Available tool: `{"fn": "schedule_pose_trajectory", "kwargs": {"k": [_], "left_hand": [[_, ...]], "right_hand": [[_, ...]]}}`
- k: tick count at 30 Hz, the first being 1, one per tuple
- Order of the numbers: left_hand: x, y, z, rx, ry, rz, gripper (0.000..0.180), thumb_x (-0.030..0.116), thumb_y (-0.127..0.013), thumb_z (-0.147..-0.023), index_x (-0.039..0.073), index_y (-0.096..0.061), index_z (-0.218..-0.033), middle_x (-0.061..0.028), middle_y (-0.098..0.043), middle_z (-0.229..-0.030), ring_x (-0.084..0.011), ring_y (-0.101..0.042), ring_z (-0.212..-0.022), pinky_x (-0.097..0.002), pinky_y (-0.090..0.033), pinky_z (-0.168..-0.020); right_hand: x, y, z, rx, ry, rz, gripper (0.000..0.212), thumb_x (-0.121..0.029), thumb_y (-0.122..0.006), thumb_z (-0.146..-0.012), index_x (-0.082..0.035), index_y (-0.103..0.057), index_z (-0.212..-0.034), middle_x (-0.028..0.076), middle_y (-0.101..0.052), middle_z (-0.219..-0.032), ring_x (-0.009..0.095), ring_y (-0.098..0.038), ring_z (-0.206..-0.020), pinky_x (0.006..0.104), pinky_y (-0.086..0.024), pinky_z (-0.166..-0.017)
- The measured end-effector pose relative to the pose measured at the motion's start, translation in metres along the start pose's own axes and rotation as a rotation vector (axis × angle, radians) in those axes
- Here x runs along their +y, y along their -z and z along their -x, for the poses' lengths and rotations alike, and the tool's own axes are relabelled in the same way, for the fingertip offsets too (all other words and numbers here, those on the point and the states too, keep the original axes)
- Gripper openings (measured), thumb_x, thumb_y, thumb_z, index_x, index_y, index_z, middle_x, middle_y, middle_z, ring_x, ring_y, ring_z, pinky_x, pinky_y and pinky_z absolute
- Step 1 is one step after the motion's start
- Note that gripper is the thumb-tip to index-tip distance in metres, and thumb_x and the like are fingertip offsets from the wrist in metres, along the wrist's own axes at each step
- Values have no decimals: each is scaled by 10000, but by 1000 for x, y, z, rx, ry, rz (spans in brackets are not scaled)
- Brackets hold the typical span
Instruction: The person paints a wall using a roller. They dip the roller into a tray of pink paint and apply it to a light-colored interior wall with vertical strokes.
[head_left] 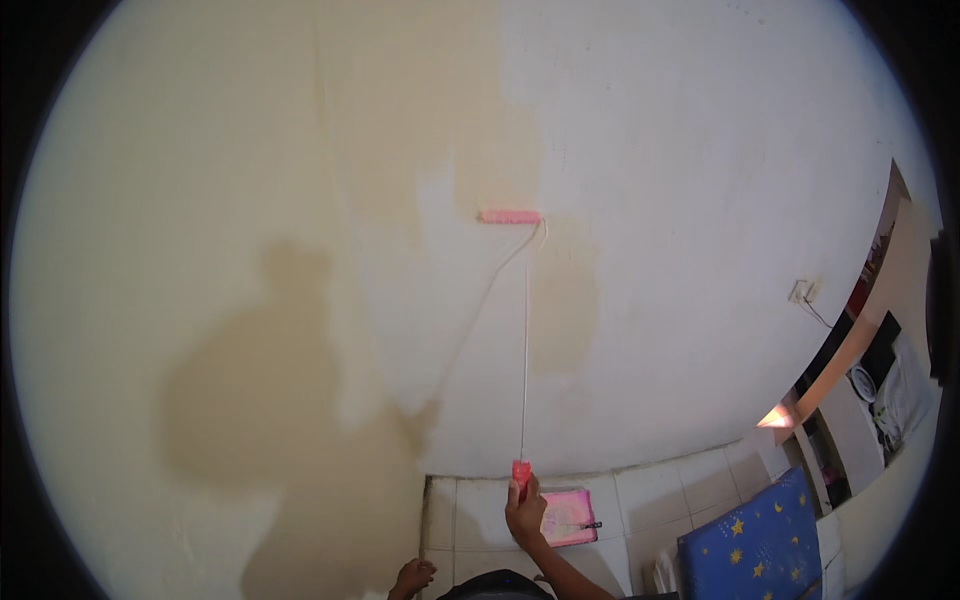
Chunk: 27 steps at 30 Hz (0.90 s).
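My right hand [525, 515] is closed around the red handle of a paint roller [524, 380]. Its thin pale rod rises along the wall to a fuzzy pink roller sleeve [510, 217], which lies level against the white wall [640, 300]. Beige paint patches [563, 320] show above the sleeve and to its lower right. Low at the picture's edge, my left hand [413, 578] hangs with loosely bent fingers, and nothing shows in it. Just beyond my right wrist, a pink paint tray [560, 508] sits on the tiled floor, a dark-handled tool [588, 526] lying across it.
The wall's left part is cream, with a large shadow on it. At right stand a blue star-patterned panel [750, 540] and shelving [850, 445] holding assorted things. A wall socket [803, 291] has a dark cord. White floor tiles [650, 493] meet the wall.
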<state>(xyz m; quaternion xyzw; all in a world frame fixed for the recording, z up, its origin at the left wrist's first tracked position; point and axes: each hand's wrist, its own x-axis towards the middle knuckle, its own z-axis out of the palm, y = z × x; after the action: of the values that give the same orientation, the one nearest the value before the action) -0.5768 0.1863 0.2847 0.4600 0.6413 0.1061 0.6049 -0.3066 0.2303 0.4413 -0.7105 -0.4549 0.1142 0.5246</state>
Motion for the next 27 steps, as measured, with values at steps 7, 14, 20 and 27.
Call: {"fn": "schedule_pose_trajectory", "kwargs": {"k": [7, 14, 20, 27], "left_hand": [[35, 8, 3, 14, -11, -41, 313, 218, -587, -844, 4, -549, -1070, -114, -630, -962, -202, -639, -834, -314, -526, -688], [27, 2, -12, 22, -87, 76, 316, 195, -619, -822, -8, -544, -1052, -109, -626, -918, -185, -630, -786, -308, -519, -667], [21, -4, -22, 3, -70, 98, 316, 217, -621, -823, -6, -545, -1036, -104, -614, -899, -193, -622, -766, -310, -512, -661], [11, -8, -35, -20, -226, 109, 240, 194, -602, -813, 33, -563, -986, -62, -593, -802, -151, -575, -671, -282, -481, -562]], "right_hand": [[-51, 10, -42, 111, 120, -86, 357, -223, -515, -892, 16, -467, -1153, 251, -597, -792, 396, -606, -679, 437, -474, -581], [-169, 19, -166, 266, 318, -158, 348, -212, -512, -897, 33, -465, -1139, 241, -592, -748, 381, -602, -640, 435, -460, -557], [-223, 44, -219, 272, 355, -161, 343, -203, -506, -904, 47, -453, -1132, 245, -585, -732, 387, -591, -620, 432, -454, -538], [-98, 8, -120, 274, 314, 17, 345, -200, -506, -896, 31, -453, -1148, 261, -595, -791, 415, -600, -672, 457, -469, -567]]}}
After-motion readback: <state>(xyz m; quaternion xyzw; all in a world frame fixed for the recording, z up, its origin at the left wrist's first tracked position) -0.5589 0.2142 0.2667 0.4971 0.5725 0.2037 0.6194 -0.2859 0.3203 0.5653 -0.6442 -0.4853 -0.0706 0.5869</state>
